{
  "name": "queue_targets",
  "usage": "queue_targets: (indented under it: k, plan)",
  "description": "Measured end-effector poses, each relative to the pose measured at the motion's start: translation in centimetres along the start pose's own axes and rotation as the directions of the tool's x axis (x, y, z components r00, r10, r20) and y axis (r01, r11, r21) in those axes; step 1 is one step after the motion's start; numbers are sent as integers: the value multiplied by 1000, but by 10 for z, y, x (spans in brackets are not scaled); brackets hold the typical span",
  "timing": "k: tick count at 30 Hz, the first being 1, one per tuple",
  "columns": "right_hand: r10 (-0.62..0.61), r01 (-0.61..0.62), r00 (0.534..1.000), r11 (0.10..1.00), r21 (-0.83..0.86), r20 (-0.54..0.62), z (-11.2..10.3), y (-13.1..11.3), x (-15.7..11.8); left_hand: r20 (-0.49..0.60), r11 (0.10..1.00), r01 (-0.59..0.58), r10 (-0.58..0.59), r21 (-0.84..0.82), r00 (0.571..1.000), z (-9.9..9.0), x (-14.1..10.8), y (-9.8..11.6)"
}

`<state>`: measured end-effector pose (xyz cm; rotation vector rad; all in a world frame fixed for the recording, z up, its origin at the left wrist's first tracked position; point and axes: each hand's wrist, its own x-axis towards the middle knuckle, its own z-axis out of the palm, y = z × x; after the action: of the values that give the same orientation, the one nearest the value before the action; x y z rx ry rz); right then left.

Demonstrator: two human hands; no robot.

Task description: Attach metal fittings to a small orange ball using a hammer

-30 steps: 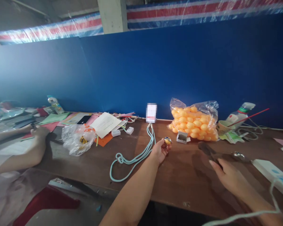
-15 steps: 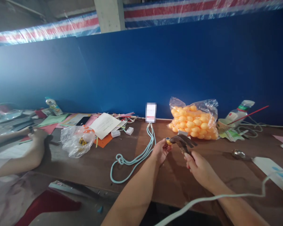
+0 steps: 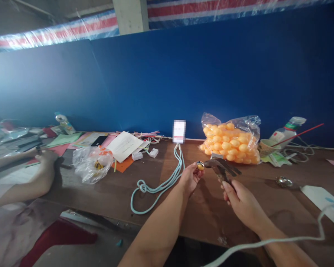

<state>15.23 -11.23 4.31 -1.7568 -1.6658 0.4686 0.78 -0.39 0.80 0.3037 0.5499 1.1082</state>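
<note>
Between the fingers of my left hand [image 3: 189, 178] is a small shiny gold-and-silver piece [image 3: 200, 165], too small to name more exactly. My right hand [image 3: 238, 198] is wrapped round the handle of a claw hammer [image 3: 221, 168]. The hammer's striking face points left, just right of the shiny piece, and its claw points right. Both hands are held over the brown table [image 3: 206, 218]. Behind them sits a clear bag of orange-yellow balls [image 3: 231, 142].
Left of my hands lies a looped light-blue cord [image 3: 161, 191] with a white card [image 3: 179, 130]. A crumpled plastic bag [image 3: 91, 163] and papers [image 3: 125, 146] are farther left, near another person's arm [image 3: 28, 185]. To the right are a bottle [image 3: 288, 131], a power strip [image 3: 325, 204] and a white cable [image 3: 267, 241].
My right hand and the hammer have shifted slightly right, away from the shiny piece, which shows more clearly now. The left hand has barely moved.
</note>
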Motion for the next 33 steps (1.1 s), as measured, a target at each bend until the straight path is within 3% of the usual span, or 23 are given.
queue_targets:
  k: [11,18,24,29,33]
  plan:
    - [24,-24,1000,999,28,11,3,2,-1,40,1000,8,-7,-25,999,-1,-1,1]
    - [43,-44,999,998,45,32,3,1,2,-29,998,60,-61,-34,998,2,-2,2]
    - [43,-46,999,996,80,28,5,5,-2,21,999,41,-41,-26,999,2,-1,1]
    - [41,-42,998,999,29,45,9,3,-2,-40,999,40,-39,25,998,3,-3,0]
    - [31,-30,999,997,-71,10,0,10,-1,-48,1000,2,-1,25,999,0,0,0]
